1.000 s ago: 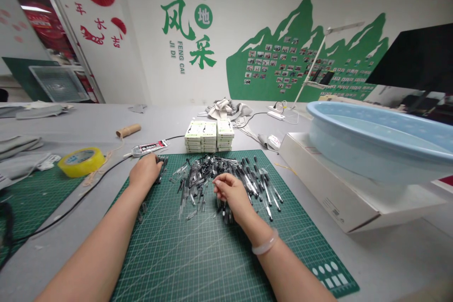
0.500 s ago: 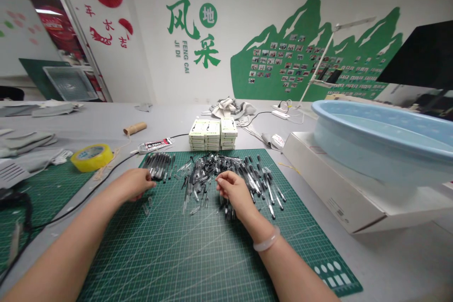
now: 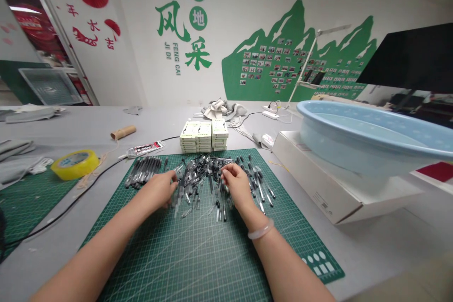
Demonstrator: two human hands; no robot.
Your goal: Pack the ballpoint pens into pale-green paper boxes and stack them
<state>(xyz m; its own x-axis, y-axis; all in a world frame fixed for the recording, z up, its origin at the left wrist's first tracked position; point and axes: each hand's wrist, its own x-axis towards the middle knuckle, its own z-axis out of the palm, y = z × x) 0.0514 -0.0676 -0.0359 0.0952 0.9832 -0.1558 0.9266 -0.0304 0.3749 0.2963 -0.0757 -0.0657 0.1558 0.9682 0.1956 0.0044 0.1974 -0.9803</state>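
A loose pile of black-and-clear pens (image 3: 212, 177) lies on the far half of a green cutting mat (image 3: 198, 255). My left hand (image 3: 159, 189) rests at the pile's left edge, fingers curled among the pens. My right hand (image 3: 236, 185), with a pale bangle on the wrist, sits on the pile's middle, its fingertips pinched together over the pens. What either hand holds is too small to make out. A neat row of pens (image 3: 143, 170) lies apart at the mat's far left corner.
Stacked small white boxes (image 3: 203, 136) stand behind the mat, with a glue tube (image 3: 141, 149), yellow tape roll (image 3: 75, 164) and black cable (image 3: 71, 203) to the left. A pale blue basin (image 3: 368, 137) sits on a white box (image 3: 318, 184) at right.
My left hand has moved right, from the row of pens at the mat's corner to the pile's left edge. My right hand shifted slightly farther into the pile.
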